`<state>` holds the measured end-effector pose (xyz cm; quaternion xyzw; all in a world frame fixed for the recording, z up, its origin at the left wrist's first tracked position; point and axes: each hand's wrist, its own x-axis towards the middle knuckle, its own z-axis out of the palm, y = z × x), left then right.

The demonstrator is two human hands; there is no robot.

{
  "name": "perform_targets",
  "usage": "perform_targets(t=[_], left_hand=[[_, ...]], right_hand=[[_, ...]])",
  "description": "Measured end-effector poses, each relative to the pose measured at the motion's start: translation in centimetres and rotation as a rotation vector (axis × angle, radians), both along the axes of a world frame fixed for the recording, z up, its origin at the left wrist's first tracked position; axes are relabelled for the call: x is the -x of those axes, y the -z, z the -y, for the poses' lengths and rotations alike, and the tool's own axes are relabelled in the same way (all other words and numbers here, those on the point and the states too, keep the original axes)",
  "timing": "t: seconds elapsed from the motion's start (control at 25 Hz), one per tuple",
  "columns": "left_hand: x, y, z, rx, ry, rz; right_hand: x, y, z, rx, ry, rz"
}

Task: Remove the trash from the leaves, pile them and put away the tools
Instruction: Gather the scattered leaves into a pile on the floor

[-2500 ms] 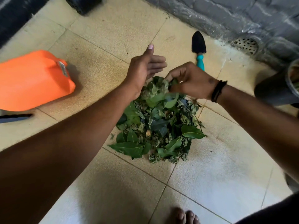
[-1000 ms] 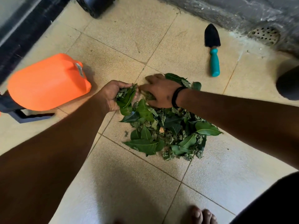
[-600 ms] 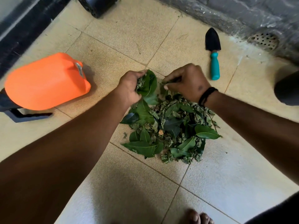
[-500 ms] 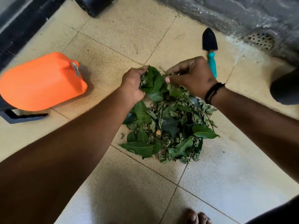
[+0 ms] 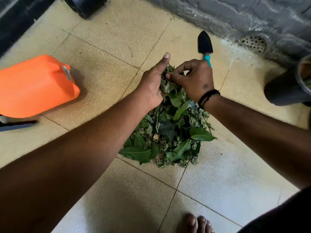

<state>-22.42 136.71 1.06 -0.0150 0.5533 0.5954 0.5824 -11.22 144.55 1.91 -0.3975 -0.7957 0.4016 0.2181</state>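
Note:
A heap of green leaves [image 5: 170, 132] lies on the tiled floor in the middle of the view. My left hand [image 5: 153, 84] cups a clump of leaves above the heap's far edge, thumb sticking up. My right hand [image 5: 193, 79] faces it, its fingertips pinched on leaves in that clump. Just beyond my right hand lies a small trowel [image 5: 204, 45] with a black blade; its teal handle is mostly hidden behind the hand.
An orange plastic container [image 5: 33, 86] lies on the floor at the left. A dark pot [image 5: 292, 84] stands at the right edge, another dark object [image 5: 85, 5] at the top. A grey wall with a drain grate [image 5: 253, 43] runs behind. My bare toes [image 5: 198, 223] show at the bottom.
Both hands scooped leaves from the heap's far-left edge, lifted them together above it, and now my left thumb is raised while the right fingers pick at the clump.

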Motion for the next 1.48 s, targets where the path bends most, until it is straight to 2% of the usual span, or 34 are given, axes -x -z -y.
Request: perform_targets(t=[0.08,0.16,0.2,0.28,0.36,0.44,0.52,0.64,0.76,0.84,0.92,1.04,1.16,1.24,1.32,1.48], left_hand=[[-0.1,-0.1,0.7,0.02,0.067,-0.106],[0.1,-0.1,0.7,0.071,0.051,-0.17],[0.3,-0.1,0.6,0.112,0.039,-0.191],[0.8,-0.6,0.5,0.195,0.005,-0.208],[1.1,-1.0,0.3,0.255,-0.015,-0.223],[1.3,-0.8,0.1,0.288,-0.029,-0.231],[1.3,0.0,-0.2,0.306,-0.058,-0.161],[0.6,1.4,-0.3,0.286,-0.108,-0.03],[-0.5,2.3,-0.3,0.281,-0.144,0.024],[-1.0,2.6,-0.3,0.256,-0.193,0.076],[-1.5,3.0,-0.1,0.228,-0.299,0.107],[-3.0,1.6,0.3,0.203,-0.46,0.108],[-5.9,-1.3,2.0,0.26,-0.535,0.071],[-7.3,-4.1,3.7,0.252,-0.571,0.072],[-8.6,-7.4,5.4,0.273,-0.578,0.061],[-10.1,-17.2,8.5,0.313,-0.596,-0.03]], right_hand=[[-0.4,0.0,-0.2,0.013,-0.085,0.009],[-0.7,-0.2,-0.2,0.112,-0.198,-0.037],[-0.9,-0.3,-0.3,0.209,-0.204,-0.083],[-1.0,-0.2,-1.1,0.294,-0.076,-0.142],[-1.7,0.7,-1.8,0.221,0.037,-0.09],[-3.1,1.8,-1.3,0.081,0.029,0.053],[-4.4,3.5,-0.2,-0.026,-0.085,0.228],[-5.1,5.9,1.3,-0.068,-0.357,0.513],[-4.5,7.8,1.5,-0.307,-0.444,0.543],[-4.2,7.5,1.4,-0.374,-0.352,0.454],[-3.5,6.1,1.7,-0.204,-0.14,0.217],[-1.3,2.9,2.9,0.469,0.253,-0.223],[-1.3,-0.4,5.8,1.019,0.494,-0.512],[-2.1,-2.8,8.2,1.173,0.522,-0.59],[-2.9,-5.6,10.6,1.222,0.546,-0.596],[-3.9,-15.6,14.4,1.346,0.554,-0.717]])
